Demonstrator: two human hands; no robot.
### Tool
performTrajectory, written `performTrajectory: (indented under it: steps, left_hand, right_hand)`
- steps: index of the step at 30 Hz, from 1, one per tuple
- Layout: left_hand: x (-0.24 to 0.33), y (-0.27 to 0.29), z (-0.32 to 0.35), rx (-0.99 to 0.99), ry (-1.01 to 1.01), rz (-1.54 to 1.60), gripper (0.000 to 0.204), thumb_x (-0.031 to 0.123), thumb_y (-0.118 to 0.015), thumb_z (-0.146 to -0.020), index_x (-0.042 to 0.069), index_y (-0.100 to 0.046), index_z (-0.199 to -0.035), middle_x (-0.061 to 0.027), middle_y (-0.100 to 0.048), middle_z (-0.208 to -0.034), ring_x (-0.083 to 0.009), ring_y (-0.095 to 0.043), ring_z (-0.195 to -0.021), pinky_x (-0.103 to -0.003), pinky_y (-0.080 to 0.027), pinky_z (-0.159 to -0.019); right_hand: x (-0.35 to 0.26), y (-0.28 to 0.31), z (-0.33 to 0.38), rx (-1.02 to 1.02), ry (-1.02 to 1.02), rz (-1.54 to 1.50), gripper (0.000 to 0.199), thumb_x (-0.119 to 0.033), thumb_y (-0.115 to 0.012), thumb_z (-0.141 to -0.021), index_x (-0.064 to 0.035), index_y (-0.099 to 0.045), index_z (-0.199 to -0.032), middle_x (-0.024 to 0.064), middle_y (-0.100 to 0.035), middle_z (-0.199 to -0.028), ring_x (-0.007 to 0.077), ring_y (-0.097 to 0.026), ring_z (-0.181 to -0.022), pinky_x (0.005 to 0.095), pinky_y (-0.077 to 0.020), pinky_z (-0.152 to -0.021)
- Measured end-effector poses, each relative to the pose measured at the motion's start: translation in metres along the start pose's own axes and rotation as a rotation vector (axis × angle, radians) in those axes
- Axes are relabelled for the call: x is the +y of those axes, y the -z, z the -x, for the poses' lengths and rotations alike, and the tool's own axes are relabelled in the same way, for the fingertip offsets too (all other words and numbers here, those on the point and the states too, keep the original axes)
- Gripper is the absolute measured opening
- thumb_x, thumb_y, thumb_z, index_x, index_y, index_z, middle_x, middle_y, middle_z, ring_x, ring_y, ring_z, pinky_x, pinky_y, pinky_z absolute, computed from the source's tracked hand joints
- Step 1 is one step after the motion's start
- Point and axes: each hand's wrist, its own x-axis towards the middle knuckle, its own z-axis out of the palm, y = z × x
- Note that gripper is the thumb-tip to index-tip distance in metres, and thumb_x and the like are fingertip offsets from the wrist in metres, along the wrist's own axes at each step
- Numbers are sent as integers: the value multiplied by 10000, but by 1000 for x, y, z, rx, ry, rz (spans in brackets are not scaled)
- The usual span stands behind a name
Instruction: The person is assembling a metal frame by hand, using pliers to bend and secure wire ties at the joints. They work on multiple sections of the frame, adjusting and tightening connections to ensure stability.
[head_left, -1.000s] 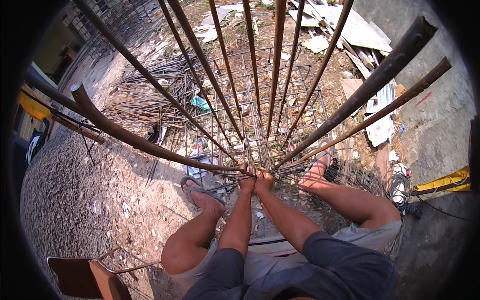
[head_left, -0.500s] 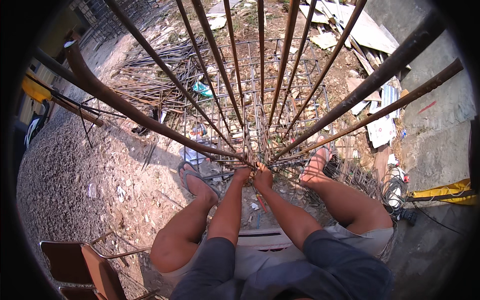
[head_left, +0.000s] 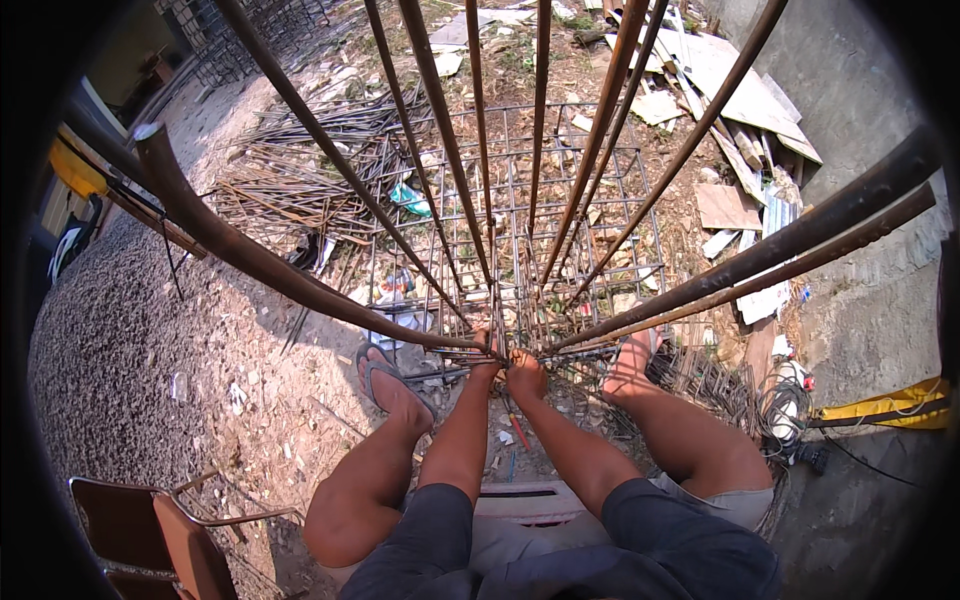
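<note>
Both my hands are together at the near end of a rebar cage, where long upright steel bars (head_left: 452,150) converge over thin crossing bars. My left hand (head_left: 484,358) is closed around the bars at the joint, its fingers reaching past a crossing bar. Just to its right, my right hand (head_left: 526,378) is closed beside the same joint, knuckles up; what lies inside its fingers is hidden. A thin red stick-like piece (head_left: 519,432) shows just below my right hand, and I cannot tell whether it is held. A thick rusty bar (head_left: 270,243) curves in from the left.
A steel mesh (head_left: 610,200) lies beyond the cage, with a pile of loose rods (head_left: 300,185) to its left. Gravel (head_left: 100,310) and a brown chair (head_left: 135,530) are at left. Boards (head_left: 735,95), coiled wire (head_left: 785,405) and a concrete wall (head_left: 880,290) are at right.
The view has shifted slightly, so the hands and bars sit a little lower. My left hand's fingers now reach farther up around the bars; the right hand stays at the joint.
</note>
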Motion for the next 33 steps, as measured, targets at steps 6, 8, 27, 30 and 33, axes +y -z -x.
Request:
performTrajectory:
  steps: [6, 8, 27, 30, 33]
  left_hand:
    - [8, -3, -4, -2, 29, 62, 311, 244, -610, -999, 57, -580, -1246, -187, -643, -1156, -354, -624, -1042, -491, -497, -876]
    - [7, 0, -4, 7, 39, 77, 315, 245, -620, -997, 60, -577, -1248, -178, -643, -1152, -341, -626, -1034, -484, -498, -868]
    - [8, 5, -3, -57, 60, 267, 372, 251, -714, -972, 80, -554, -1260, -94, -647, -1113, -224, -646, -957, -418, -510, -798]
    - [18, 2, -4, -112, 59, 324, 383, 252, -728, -968, 83, -550, -1262, -81, -648, -1107, -205, -649, -945, -408, -512, -787]
    - [6, 10, -3, -137, 88, 375, 396, 253, -743, -964, 86, -546, -1264, -68, -648, -1101, -187, -652, -933, -398, -514, -776]
  right_hand:
    - [21, -33, -20, 95, 138, -70, 299, -206, -564, -941, -130, -677, -1207, 211, -722, -1060, 441, -691, -971, 551, -553, -840]
    - [23, -40, -27, 103, 257, -81, 281, -207, -535, -977, -101, -652, -1209, 218, -712, -1055, 444, -687, -962, 552, -554, -824]
    - [12, 4, -9, -290, 259, -175, 535, -123, -542, -984, -105, -464, -1513, 250, -676, -1203, 388, -678, -1036, 477, -524, -885]
    - [22, 3, -20, -326, 281, -317, 590, -110, -584, -979, -76, -425, -1547, 203, -687, -1213, 281, -680, -987, 430, -538, -845]
    - [7, 10, -23, -436, 84, -281, 645, -145, -614, -990, -74, -376, -1586, 164, -699, -1179, 210, -676, -927, 395, -558, -725]
